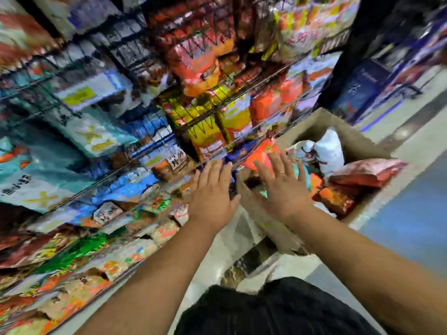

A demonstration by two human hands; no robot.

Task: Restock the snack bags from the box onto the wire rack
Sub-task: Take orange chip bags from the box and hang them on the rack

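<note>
Nearest the camera is the person's dark garment (271, 313), at the bottom edge, with both bare arms reaching forward from it.

On the left stands the wire rack (244, 106), its tiers packed with bright packets set face-out so that a shopper can read them. The picture is badly smeared, so I cannot count the packets, and the tiers can only be called several. One yellow bag (212, 134) stands upright behind the front wire, which serves to keep it from sliding off.

The left hand (212, 192) is spread flat, palm down, fingers straight and a little apart. It holds nothing and lies over the rack's front edge, close to the gap beside the carton. Whether it touches a packet cannot be told.

The right hand (283, 187) is likewise spread, palm down and empty, over the near left corner of the box (360, 141). To my eye both hands are reaching in for the next bag, so the task is partway through, with stock left to move.

There is one box, open-topped and set right beside the rack, which keeps each carry short. The bags lie loose and tilted inside it. I count at least three: a white bag (331, 151), a red bag (365, 174) resting on the far rim, and an orange bag (338, 201). More may lie beneath.

Right of the box is pale floor (416, 228).
</note>
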